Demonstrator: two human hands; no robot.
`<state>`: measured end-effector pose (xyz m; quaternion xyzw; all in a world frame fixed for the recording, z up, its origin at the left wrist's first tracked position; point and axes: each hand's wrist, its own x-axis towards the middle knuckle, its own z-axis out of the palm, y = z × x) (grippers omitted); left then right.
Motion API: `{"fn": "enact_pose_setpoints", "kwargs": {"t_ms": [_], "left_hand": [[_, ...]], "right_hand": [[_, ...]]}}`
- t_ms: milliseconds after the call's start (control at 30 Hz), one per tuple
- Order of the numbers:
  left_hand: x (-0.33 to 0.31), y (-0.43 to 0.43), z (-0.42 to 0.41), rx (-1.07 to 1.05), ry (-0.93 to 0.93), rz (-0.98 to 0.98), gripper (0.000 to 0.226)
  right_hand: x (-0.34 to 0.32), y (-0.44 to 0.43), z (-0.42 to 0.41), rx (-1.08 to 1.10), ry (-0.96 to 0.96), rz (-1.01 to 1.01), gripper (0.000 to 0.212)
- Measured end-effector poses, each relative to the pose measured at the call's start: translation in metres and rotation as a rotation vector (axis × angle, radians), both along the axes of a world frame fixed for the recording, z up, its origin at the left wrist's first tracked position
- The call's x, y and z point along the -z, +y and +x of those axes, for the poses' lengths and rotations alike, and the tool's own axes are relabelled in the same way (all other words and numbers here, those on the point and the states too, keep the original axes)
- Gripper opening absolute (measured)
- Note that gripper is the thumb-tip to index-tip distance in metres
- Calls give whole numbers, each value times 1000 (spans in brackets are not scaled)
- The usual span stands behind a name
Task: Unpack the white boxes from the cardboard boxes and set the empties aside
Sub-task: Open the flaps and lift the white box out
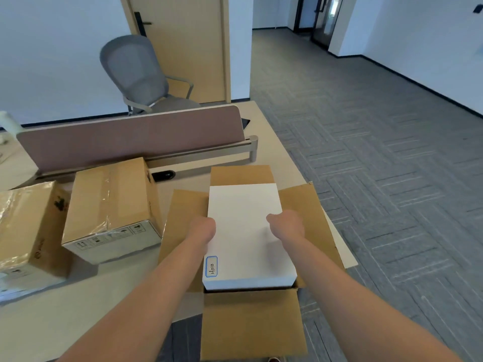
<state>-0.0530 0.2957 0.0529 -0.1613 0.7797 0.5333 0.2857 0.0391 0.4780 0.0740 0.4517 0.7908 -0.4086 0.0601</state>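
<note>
An open cardboard box (251, 325) sits at the desk's right corner with all its flaps folded out. A white box (244, 205) with a small blue-framed label rises out of it, its near end standing above the rim. My left hand (202, 228) grips the white box's left side. My right hand (286, 226) grips its right side, fingers hidden behind the edge. Two taped, shut cardboard boxes stand to the left: one (112, 202) beside the open box, another (26, 226) at the frame's left edge.
A brown divider panel (130, 137) runs across the desk (78, 309) behind the boxes. A grey office chair (141, 74) stands beyond it by a wooden door. Grey carpet floor (379, 165) lies to the right of the desk edge.
</note>
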Motion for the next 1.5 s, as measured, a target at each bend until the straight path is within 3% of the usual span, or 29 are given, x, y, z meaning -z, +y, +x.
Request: {"fn": "enact_pose_setpoints", "kwargs": {"t_ms": [167, 333, 533, 633, 733, 800, 867, 933, 1000, 1100, 1233, 1500], "left_hand": [[15, -8, -20, 47, -28, 51, 17], [-36, -17, 5, 102, 27, 138, 26], [-53, -32, 4, 154, 91, 206, 28], [-75, -34, 5, 146, 107, 184, 24], [-92, -34, 4, 89, 142, 143, 8], [-104, -33, 2, 63, 163, 122, 15], [-120, -32, 2, 50, 223, 121, 7], [-135, -31, -5, 37, 280, 107, 14], [-149, -33, -13, 24, 363, 32, 14], [-165, -39, -25, 2, 402, -58, 6], [-179, -51, -44, 5, 432, -142, 13], [-181, -73, -130, 160, 598, -291, 24]], "right_hand": [[-9, -8, 7, 49, 4, 7, 20], [-26, -15, 16, 181, 82, -32, 28], [-70, -29, 19, 232, 200, 10, 14], [-99, -31, 16, 155, 192, 7, 23], [-117, -30, 10, 155, 257, -25, 20], [-129, -30, 6, 123, 275, -33, 12], [-141, -28, 4, 109, 324, -76, 16], [-151, -26, 0, 110, 398, -131, 30], [-158, -26, -8, 92, 441, -194, 30], [-164, -31, -20, 61, 439, -252, 35], [-173, -42, -37, 53, 425, -271, 51], [-174, -65, -106, 71, 388, -287, 53]]}}
